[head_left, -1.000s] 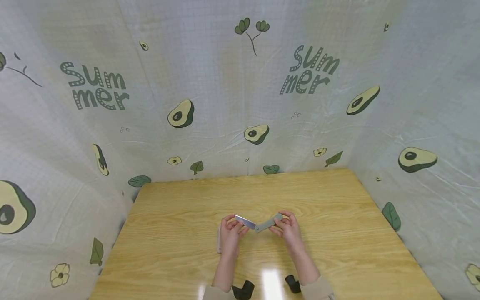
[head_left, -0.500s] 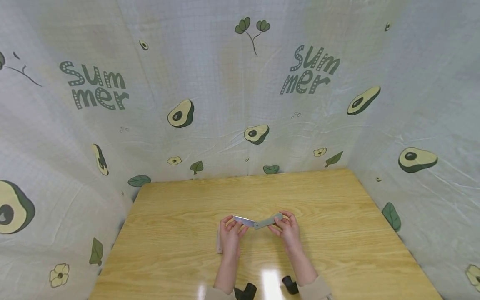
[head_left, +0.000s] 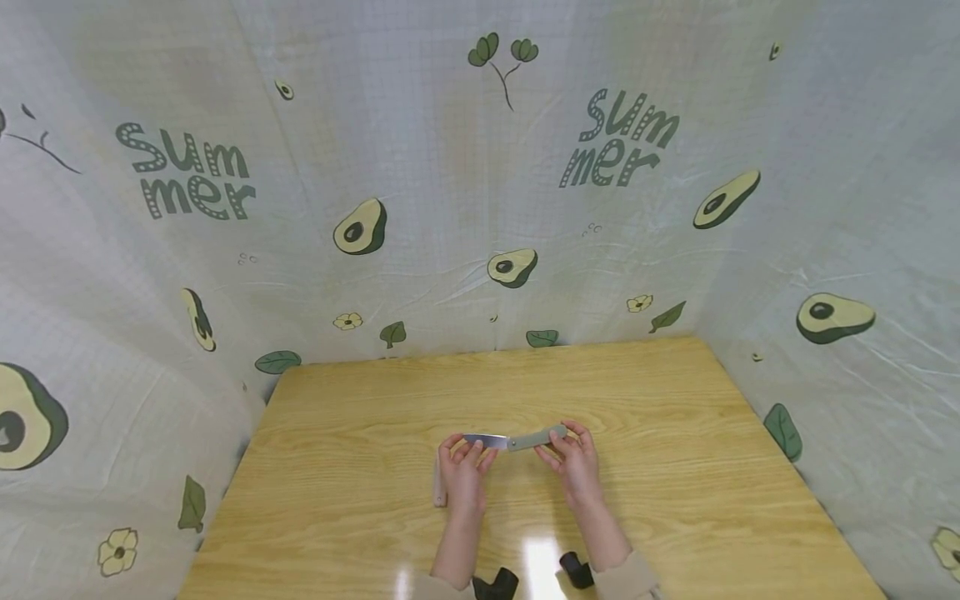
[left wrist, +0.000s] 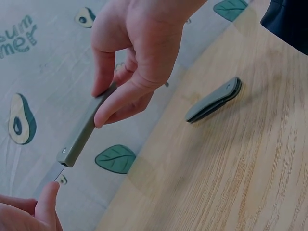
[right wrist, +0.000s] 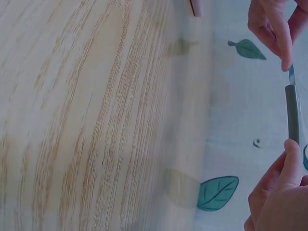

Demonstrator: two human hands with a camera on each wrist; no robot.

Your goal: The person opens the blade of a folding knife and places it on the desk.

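A folding knife is held up between my two hands, its steel blade [head_left: 488, 440] to the left and its grey-green handle [head_left: 531, 439] to the right. Blade and handle stand almost in one line. My left hand [head_left: 463, 482] pinches the blade between thumb and fingers, covering part of it. My right hand [head_left: 579, 468] grips the far end of the handle. The pivot end [left wrist: 64, 156] faces my left thumb in the left wrist view. A pale pinkish slim thing [head_left: 439, 492] lies on the table beside my left hand, partly hidden by it.
A folded grey-green knife [left wrist: 214, 99] lies on the wooden table [head_left: 360, 433] in the left wrist view; the head view does not show it. Patterned curtains [head_left: 420, 167] stand behind and at both sides of the table. Dark wrist camera mounts [head_left: 576, 570] sit low near the forearms.
The knife has unfolded from a wide V to nearly straight. Its pivot has risen, and the blade has swung level in my left hand. The right hand has hardly moved.
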